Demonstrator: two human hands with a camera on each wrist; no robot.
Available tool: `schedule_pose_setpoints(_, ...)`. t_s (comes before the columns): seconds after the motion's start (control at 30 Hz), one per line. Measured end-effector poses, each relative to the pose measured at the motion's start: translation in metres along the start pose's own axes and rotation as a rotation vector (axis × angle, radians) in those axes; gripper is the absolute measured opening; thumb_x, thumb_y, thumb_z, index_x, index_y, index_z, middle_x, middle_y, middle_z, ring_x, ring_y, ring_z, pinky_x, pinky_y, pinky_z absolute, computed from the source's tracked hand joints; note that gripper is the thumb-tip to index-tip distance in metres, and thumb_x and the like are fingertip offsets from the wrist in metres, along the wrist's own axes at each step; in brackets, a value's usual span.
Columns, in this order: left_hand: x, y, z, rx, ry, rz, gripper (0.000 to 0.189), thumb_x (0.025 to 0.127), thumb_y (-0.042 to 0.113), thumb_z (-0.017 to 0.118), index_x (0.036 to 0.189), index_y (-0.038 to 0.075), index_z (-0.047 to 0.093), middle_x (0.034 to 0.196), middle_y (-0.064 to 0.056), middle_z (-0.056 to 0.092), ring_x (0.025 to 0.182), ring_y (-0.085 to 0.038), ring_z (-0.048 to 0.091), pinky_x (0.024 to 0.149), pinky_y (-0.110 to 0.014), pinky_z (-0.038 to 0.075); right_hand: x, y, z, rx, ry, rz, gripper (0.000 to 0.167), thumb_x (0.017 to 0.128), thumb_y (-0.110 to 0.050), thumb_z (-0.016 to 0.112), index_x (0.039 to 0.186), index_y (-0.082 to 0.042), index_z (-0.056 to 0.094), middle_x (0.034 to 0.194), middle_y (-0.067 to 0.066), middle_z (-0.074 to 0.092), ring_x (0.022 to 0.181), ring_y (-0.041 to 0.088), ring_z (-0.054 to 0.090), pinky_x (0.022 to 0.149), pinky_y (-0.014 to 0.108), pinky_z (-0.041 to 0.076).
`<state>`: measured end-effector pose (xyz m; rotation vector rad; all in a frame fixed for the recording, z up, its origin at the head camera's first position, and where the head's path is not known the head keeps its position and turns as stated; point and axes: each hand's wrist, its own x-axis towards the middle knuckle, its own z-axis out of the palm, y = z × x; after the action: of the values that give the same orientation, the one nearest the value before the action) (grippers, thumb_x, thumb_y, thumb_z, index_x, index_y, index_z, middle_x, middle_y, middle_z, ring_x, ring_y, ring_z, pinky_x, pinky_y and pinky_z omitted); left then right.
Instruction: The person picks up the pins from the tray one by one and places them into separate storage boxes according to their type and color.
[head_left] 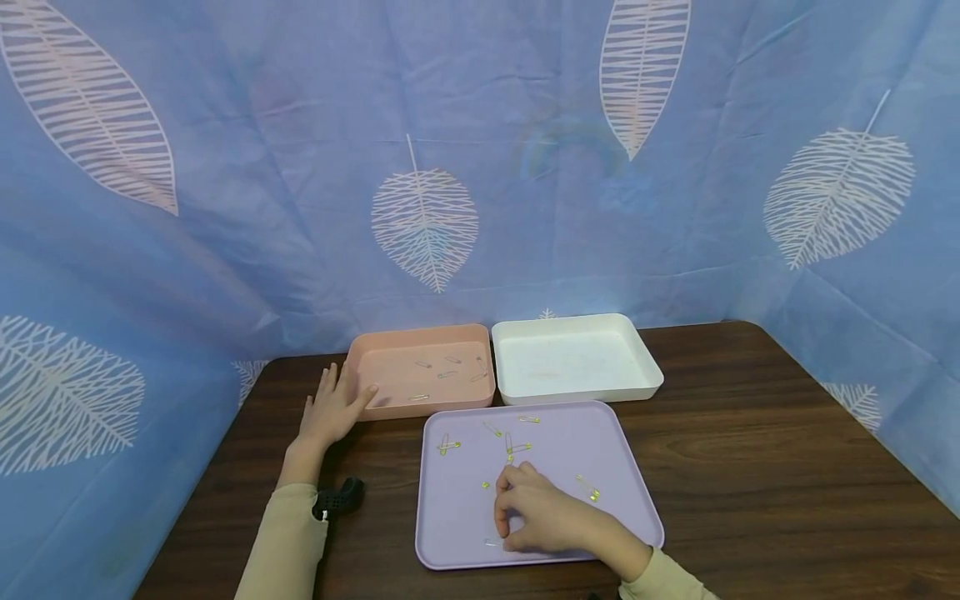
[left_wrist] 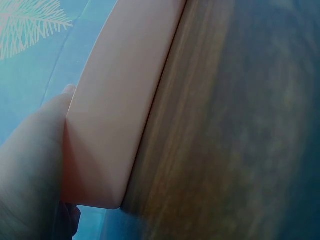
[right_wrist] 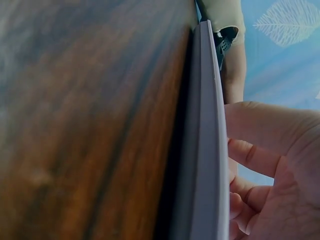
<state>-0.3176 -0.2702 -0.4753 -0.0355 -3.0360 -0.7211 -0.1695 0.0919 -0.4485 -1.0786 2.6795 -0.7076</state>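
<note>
We note left hand point(head_left: 330, 412), fingers spread, likely steadying pink tray point(head_left: 386, 371); right hand point(head_left: 543, 510) curls low beside safety pin point(head_left: 491, 542), pinch uncertain to us.

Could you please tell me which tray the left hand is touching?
The pink tray, at the back left; the left hand rests on its left end, away from the white tray and purple tray.
</note>
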Motion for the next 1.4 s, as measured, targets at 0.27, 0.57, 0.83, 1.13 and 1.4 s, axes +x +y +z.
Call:
schedule_pose_setpoints(0.27,0.000,0.001,0.000,0.005,-0.013,-0.002,0.097,0.092,0.074,0.031,0.157,0.011,-0.003,0.163,-0.023,-0.005,0.151,-0.042,-0.004,0.111,-0.074,0.004,0.000,0.001,-0.002,0.014,0.010,0.007,0.020,0.069,-0.015,0.082,0.064,-0.024,0.065,0.095,-0.014,0.045,0.089,0.002,0.033,0.081,0.023,0.037)
schedule_pose_setpoints(0.57,0.001,0.000,0.001,0.009,-0.006,-0.002,0.098,0.092,0.074,0.032,0.157,0.009,0.000,0.163,-0.024,-0.004,0.151,-0.043,-0.003,0.111,-0.074,0.004,0.001,0.002,-0.002,0.002,0.002,-0.011,0.020,0.068,-0.013,0.080,0.062,-0.024,0.064,0.094,-0.014,0.045,0.089,0.002,0.032,0.081,0.022,0.036)
schedule_pose_setpoints(0.83,0.000,-0.002,0.002,0.005,0.008,-0.002,0.098,0.092,0.074,0.032,0.158,0.009,0.002,0.163,-0.024,-0.002,0.151,-0.043,-0.002,0.111,-0.074,0.005,0.005,0.003,-0.002,-0.031,-0.008,-0.039,0.021,0.069,-0.012,0.077,0.062,-0.024,0.061,0.095,-0.014,0.045,0.090,0.002,0.032,0.082,0.020,0.036)
schedule_pose_setpoints(1.13,-0.001,0.000,0.001,0.001,0.002,0.000,0.098,0.092,0.074,0.032,0.158,0.009,0.001,0.163,-0.023,-0.002,0.151,-0.042,-0.003,0.111,-0.074,0.005,0.015,0.000,-0.006,-0.002,-0.003,-0.019,0.019,0.070,-0.012,0.077,0.064,-0.023,0.062,0.100,-0.010,0.049,0.095,0.005,0.036,0.087,0.025,0.038)
schedule_pose_setpoints(1.4,0.000,0.001,0.001,0.005,-0.001,-0.001,0.098,0.092,0.074,0.032,0.157,0.009,0.001,0.163,-0.023,-0.002,0.151,-0.043,-0.002,0.111,-0.074,0.005,0.028,0.000,-0.011,0.015,0.019,-0.044,0.017,0.071,-0.011,0.075,0.065,-0.020,0.063,0.099,-0.007,0.051,0.099,0.010,0.041,0.099,0.040,0.040)
